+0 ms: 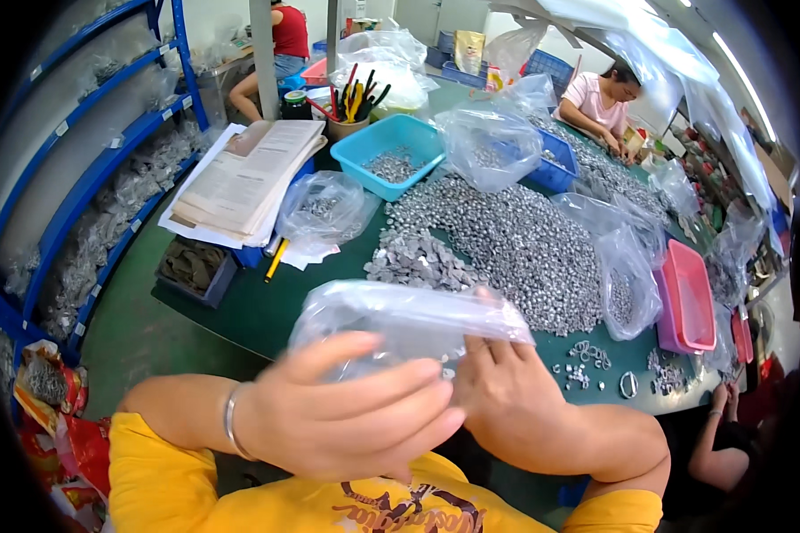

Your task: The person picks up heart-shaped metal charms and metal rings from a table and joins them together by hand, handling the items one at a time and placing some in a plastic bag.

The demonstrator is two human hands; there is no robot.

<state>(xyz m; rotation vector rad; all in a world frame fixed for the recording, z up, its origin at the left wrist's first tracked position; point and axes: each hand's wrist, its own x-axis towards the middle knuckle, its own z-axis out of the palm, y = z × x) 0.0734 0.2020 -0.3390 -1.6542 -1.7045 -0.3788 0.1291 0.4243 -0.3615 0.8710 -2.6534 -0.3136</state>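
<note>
A clear plastic bag (400, 313) is held up in front of my chest, with a few small light bits near its lower part. My right hand (511, 386) is closed on the bag's right side, its fingertips partly hidden by the film. Close to the bag's near side, my left hand (351, 413) has its fingers stretched out and apart, slightly blurred; whether it touches the film I cannot tell. Beyond the bag lies a large heap of small silvery metal pieces (524, 253), with flatter grey pieces (418, 262) at its left.
A turquoise bin (391, 191), open papers (244, 178) and a cup of pliers (347, 126) stand behind on the green table (240, 313). A pink bin (684, 298) and small metal parts (587, 355) lie right. Blue shelving (133, 133) rises left. Another person (604, 111) works across the table.
</note>
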